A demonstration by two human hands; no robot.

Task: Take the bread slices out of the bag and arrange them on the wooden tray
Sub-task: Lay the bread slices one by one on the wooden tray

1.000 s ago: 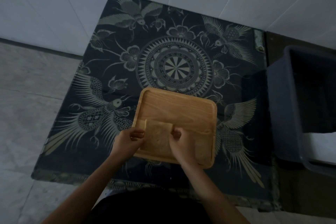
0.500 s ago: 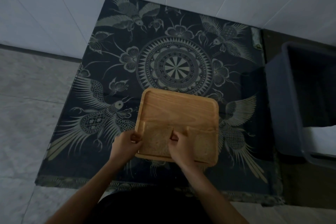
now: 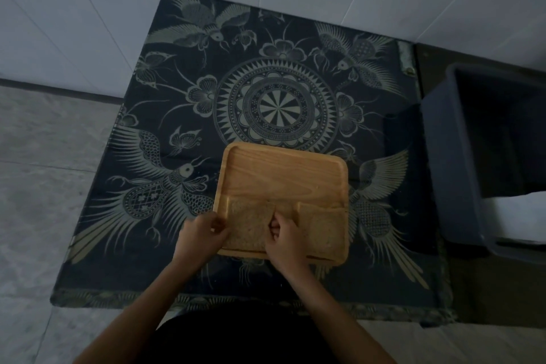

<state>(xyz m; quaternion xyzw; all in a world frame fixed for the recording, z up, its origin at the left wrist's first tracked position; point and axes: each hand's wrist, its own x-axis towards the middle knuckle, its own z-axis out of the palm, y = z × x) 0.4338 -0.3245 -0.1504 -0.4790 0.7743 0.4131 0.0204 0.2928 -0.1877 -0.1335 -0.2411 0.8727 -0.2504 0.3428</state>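
Observation:
A square wooden tray (image 3: 283, 174) lies on the patterned table, near its front edge. Two brown bread slices lie flat along the tray's near side. The left slice (image 3: 251, 223) is pinched at both edges: my left hand (image 3: 204, 230) holds its left edge at the tray's rim, and my right hand (image 3: 285, 236) holds its right edge. The right slice (image 3: 323, 230) rests untouched in the tray's near right corner. No bread bag shows in the head view.
The table (image 3: 266, 83) has a dark glass top with bird and mandala patterns. A dark grey plastic bin (image 3: 443, 156) stands to the right, with something white (image 3: 514, 219) in it. White tiled wall lies behind, grey floor to the left.
The left slice, held tilted up above the tray a second ago, has come down flat onto the tray's near left side. Both hands stayed on its edges.

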